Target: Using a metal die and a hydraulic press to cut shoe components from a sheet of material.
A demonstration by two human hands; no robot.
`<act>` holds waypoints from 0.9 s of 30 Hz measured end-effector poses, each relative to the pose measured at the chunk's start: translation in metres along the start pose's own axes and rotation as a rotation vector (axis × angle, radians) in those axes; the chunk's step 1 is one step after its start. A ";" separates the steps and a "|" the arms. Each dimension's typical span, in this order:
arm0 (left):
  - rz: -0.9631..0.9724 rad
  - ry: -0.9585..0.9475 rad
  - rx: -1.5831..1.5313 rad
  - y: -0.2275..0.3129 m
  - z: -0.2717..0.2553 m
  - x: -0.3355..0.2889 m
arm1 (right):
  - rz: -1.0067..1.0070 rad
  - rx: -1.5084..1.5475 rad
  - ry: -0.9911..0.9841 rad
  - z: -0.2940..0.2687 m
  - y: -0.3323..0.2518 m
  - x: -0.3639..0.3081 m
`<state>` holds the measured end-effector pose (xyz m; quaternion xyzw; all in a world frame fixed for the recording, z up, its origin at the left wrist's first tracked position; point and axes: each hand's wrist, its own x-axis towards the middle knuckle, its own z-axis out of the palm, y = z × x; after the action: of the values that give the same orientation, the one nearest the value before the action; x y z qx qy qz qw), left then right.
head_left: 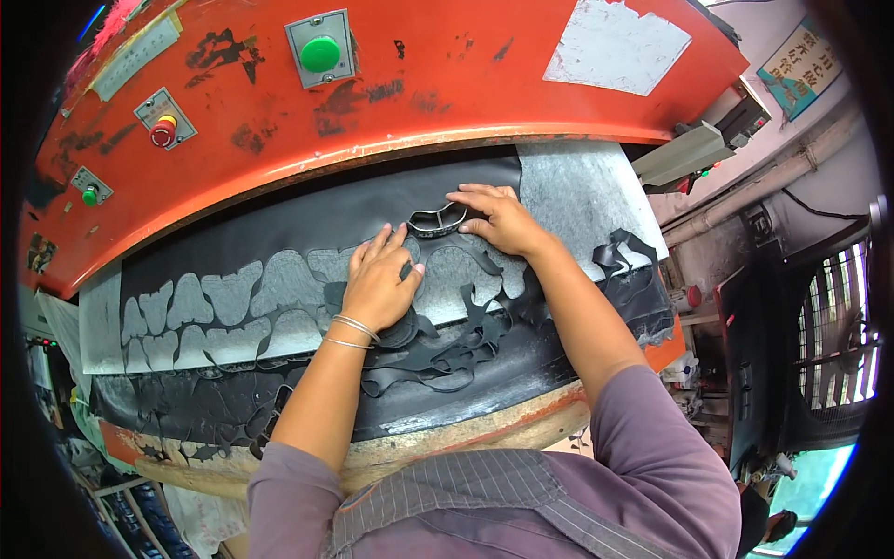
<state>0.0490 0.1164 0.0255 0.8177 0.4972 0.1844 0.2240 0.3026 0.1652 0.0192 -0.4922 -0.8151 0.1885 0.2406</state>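
Note:
A metal cutting die [438, 222], an open curved frame with a divider, stands on the black sheet [317, 212] of leather-like material. My right hand [503, 222] grips its right end, fingers on the far side and thumb on the near side. Just left of the die, my left hand [380, 284] lies with its fingers stretched out, fingertips on the sheet's edge near the die. Dark cut pieces [400, 331] lie under and beside the left palm; whether the thumb touches one I cannot tell. Rows of cut-out shapes [233, 293] show the pale board [577, 200] underneath.
Behind the sheet rises an orange machine beam with a large green button [319, 54] and a red knob [163, 131]. Black scraps [447, 363] hang along the near side. A worn rounded edge [466, 424] runs in front of me. A grey metal bracket [684, 154] juts out at right.

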 end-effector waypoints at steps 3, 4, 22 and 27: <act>-0.009 -0.013 -0.053 -0.002 -0.003 -0.001 | -0.030 -0.027 0.024 0.002 0.003 0.000; -0.011 -0.014 -0.056 -0.002 -0.002 -0.002 | -0.048 -0.036 0.036 0.002 0.004 -0.001; -0.070 0.901 -0.333 -0.105 -0.105 -0.021 | 0.191 0.313 0.319 -0.043 -0.074 -0.006; -0.310 1.645 0.094 -0.226 -0.256 -0.079 | -0.126 0.246 0.441 -0.062 -0.171 0.065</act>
<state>-0.2851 0.1846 0.1082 0.3533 0.6159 0.6684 -0.2217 0.1911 0.1521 0.1760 -0.4366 -0.7430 0.1588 0.4819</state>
